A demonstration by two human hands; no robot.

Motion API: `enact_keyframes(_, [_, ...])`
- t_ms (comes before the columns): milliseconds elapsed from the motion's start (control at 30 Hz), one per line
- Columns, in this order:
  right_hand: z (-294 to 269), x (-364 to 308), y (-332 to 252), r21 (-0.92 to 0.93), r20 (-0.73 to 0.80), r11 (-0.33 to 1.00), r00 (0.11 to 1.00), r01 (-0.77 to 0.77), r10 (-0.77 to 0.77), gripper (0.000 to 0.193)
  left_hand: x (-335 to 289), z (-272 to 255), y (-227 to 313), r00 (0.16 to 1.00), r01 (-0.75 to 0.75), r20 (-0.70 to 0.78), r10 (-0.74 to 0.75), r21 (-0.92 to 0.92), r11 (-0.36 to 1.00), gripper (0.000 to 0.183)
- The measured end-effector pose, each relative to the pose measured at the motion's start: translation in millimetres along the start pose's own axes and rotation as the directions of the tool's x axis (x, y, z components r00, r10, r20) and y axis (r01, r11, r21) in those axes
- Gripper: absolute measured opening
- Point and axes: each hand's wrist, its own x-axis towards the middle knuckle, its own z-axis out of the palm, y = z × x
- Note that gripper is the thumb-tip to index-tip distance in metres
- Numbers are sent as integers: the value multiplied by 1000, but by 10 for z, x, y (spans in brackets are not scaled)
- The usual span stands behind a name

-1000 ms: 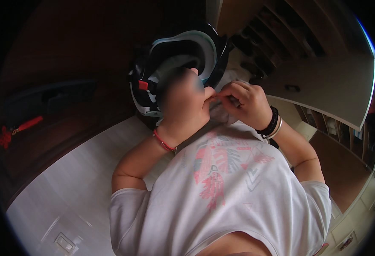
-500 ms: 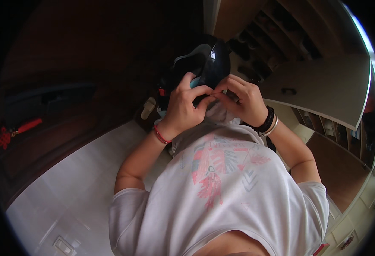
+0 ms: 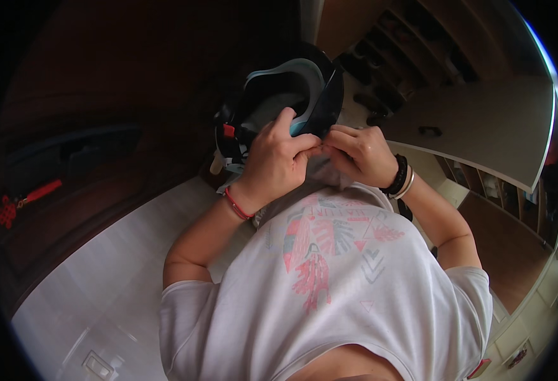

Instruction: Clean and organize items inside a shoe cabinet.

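Observation:
What looks like a black helmet (image 3: 331,101) with a pale blue-grey inner rim hangs in front of my chest, its hollow side partly toward me. A red tab (image 3: 229,131) shows at its left edge. My left hand (image 3: 274,159) is at the helmet's near side, thumb and fingers pinched together, one finger pointing up across the hollow. Beside it my right hand (image 3: 363,155) is pinched too, its fingertips almost touching the left ones. Whatever lies between the fingertips is too small to make out. The helmet's lower part is hidden behind my hands.
At the right, a cabinet door (image 3: 476,130) stands open beside shelves of shoes (image 3: 371,105). A dark door (image 3: 56,235) with a red knotted tassel (image 3: 40,190) is on the left. Pale floor (image 3: 126,279) lies below, with a slipper partly hidden by the helmet.
The helmet has tilted and shifted left, so more of its hollow and the red tab show. Both hands stay pinched together, shifted slightly.

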Motion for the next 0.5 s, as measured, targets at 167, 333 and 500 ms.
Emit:
enact_keyframes(167, [-3, 33, 6, -18, 3, 998, 998, 59, -59, 7, 41, -96, 21, 994, -55, 96, 50, 55, 997, 11])
enact_keyframes(333, [-1, 58, -48, -23, -27, 999, 999, 37, -38, 5, 65, -126, 60, 989, -98, 127, 83, 115, 989, 9])
enact_keyframes(500, [-4, 42, -35, 31, 7, 999, 999, 32, -32, 4, 24, -65, 32, 981, -121, 169, 100, 119, 985, 8])
